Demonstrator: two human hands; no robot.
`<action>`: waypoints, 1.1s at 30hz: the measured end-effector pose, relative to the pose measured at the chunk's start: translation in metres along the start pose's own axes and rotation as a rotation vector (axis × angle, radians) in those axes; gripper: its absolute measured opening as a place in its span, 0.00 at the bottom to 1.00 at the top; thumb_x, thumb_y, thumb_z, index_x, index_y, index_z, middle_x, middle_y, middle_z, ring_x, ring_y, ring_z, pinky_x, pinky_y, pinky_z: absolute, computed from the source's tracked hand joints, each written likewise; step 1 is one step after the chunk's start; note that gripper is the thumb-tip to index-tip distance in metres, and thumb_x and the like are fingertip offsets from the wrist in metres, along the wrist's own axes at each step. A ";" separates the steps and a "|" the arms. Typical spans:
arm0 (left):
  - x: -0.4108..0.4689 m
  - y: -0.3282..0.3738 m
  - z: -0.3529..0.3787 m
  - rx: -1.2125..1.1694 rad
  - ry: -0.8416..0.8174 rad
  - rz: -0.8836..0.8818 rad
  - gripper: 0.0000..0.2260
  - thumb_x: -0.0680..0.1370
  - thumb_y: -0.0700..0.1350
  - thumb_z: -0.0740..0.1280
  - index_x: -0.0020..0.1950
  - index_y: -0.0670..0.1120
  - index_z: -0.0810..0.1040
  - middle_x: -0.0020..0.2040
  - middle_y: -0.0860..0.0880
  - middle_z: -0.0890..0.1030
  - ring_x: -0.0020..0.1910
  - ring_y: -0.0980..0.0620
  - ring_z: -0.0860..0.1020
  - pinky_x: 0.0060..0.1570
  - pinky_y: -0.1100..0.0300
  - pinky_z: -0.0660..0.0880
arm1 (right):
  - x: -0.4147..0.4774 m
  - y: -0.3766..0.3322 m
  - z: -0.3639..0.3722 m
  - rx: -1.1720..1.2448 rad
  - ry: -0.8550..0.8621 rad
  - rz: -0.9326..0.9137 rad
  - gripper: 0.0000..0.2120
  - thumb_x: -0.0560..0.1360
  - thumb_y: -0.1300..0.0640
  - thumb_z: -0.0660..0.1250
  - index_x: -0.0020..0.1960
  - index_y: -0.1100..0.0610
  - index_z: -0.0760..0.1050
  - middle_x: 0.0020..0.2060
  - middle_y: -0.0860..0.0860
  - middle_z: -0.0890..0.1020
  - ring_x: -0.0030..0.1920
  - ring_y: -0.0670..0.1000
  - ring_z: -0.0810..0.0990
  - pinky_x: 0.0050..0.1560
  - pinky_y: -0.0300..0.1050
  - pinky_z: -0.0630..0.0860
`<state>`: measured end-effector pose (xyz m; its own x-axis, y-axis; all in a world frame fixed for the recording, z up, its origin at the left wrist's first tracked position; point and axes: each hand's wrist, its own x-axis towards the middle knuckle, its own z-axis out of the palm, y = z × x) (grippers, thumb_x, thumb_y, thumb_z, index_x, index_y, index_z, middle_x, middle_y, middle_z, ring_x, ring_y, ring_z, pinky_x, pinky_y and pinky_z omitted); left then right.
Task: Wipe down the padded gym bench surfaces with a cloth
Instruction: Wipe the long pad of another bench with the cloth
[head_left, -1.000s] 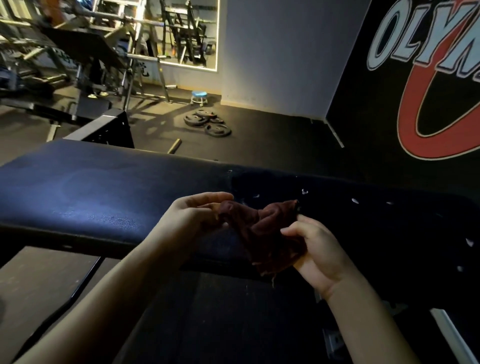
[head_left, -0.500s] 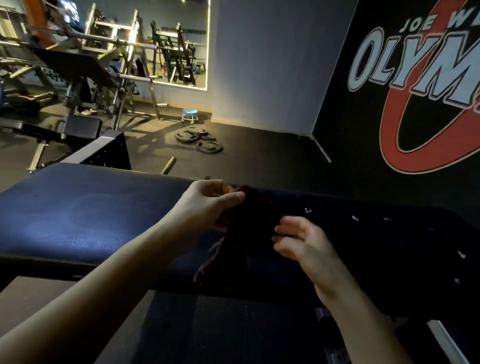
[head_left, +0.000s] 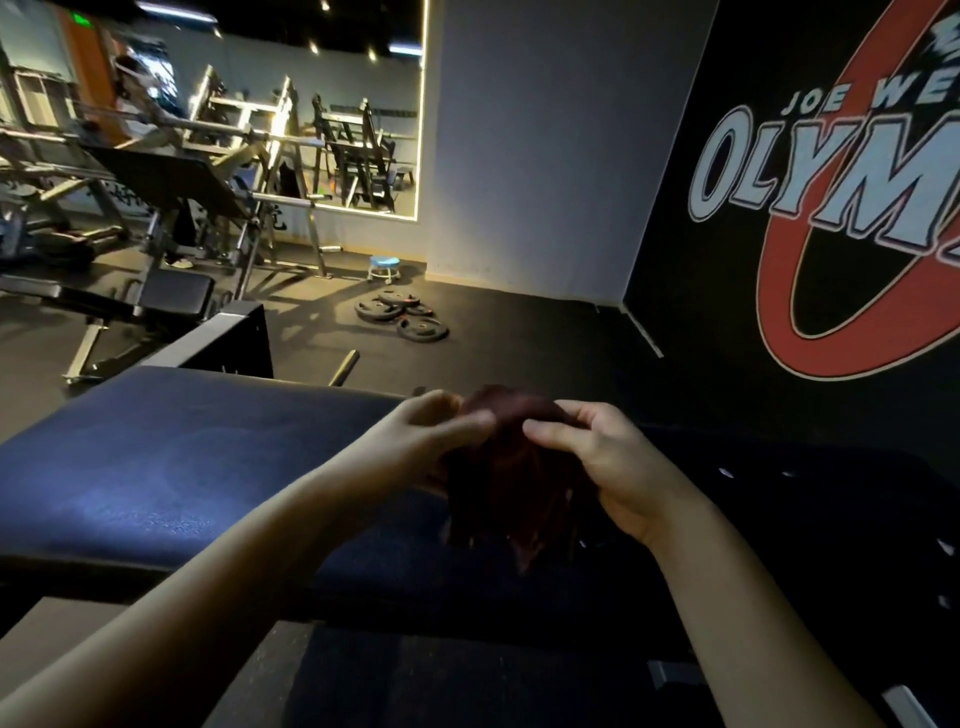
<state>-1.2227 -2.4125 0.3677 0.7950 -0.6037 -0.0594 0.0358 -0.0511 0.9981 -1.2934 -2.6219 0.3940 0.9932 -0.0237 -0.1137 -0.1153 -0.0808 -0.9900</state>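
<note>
Black wall (head_left: 727, 312) with red-and-white logo at right. Dark blue padded bench (head_left: 156, 467) spans the foreground. Weight plates (head_left: 402, 314) lie on the floor beyond. Dark red cloth (head_left: 506, 483) hangs bunched above the bench, pinched by left hand (head_left: 434, 431) and right hand (head_left: 597, 457), fingers curled.

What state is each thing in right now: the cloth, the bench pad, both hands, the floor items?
cloth: bunched, held up between both hands, lower end hanging loose.
left hand: pinches the cloth's left side.
right hand: fingers curled round the cloth's right side.
bench pad: flat, not yet being wiped.
weight plates: lying flat on the floor, overlapping.
blue stool: upright by the wall.
</note>
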 end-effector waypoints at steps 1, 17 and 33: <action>0.000 -0.003 0.002 -0.013 -0.019 -0.022 0.20 0.75 0.47 0.75 0.65 0.46 0.77 0.54 0.44 0.85 0.51 0.48 0.86 0.46 0.56 0.81 | 0.002 -0.004 -0.003 -0.017 0.052 0.003 0.10 0.79 0.59 0.69 0.59 0.61 0.81 0.51 0.58 0.86 0.54 0.56 0.86 0.55 0.50 0.82; 0.022 -0.010 0.022 -0.113 0.037 -0.005 0.21 0.73 0.33 0.75 0.64 0.48 0.81 0.55 0.44 0.86 0.54 0.48 0.85 0.52 0.59 0.81 | -0.017 0.003 -0.037 0.100 0.104 0.028 0.24 0.71 0.68 0.74 0.65 0.54 0.78 0.60 0.59 0.80 0.57 0.59 0.84 0.55 0.53 0.84; 0.031 -0.013 0.049 -0.044 0.184 0.058 0.12 0.78 0.45 0.74 0.54 0.37 0.81 0.48 0.42 0.87 0.48 0.44 0.86 0.54 0.40 0.82 | -0.005 0.021 -0.047 -0.267 0.152 -0.013 0.05 0.77 0.59 0.73 0.48 0.61 0.81 0.43 0.57 0.86 0.45 0.58 0.85 0.48 0.52 0.82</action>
<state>-1.2285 -2.4694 0.3517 0.8938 -0.4484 -0.0010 0.0096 0.0169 0.9998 -1.3012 -2.6706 0.3772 0.9834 -0.1683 -0.0677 -0.1224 -0.3402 -0.9324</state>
